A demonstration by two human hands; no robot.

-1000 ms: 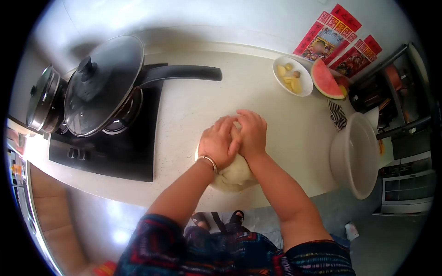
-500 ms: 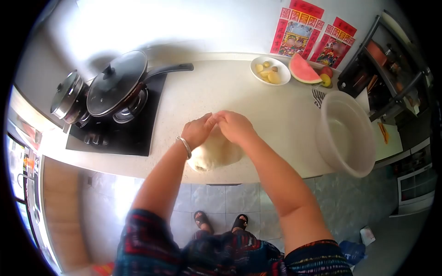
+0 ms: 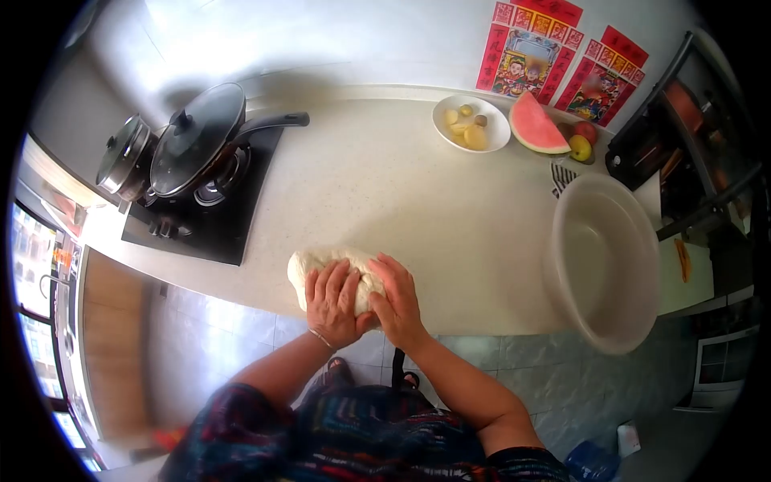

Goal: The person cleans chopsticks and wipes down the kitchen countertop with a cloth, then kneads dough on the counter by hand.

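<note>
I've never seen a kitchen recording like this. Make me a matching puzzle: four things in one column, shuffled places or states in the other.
1. Dough
2. Pan
3. Watermelon
4. Tub

A. Pink, beside the plate
B. Near the striped cloth
C. Under the left hand and right hand
D. On the stove, covered by a lid

Right pairs: 1-C, 2-D, 3-A, 4-B
</note>
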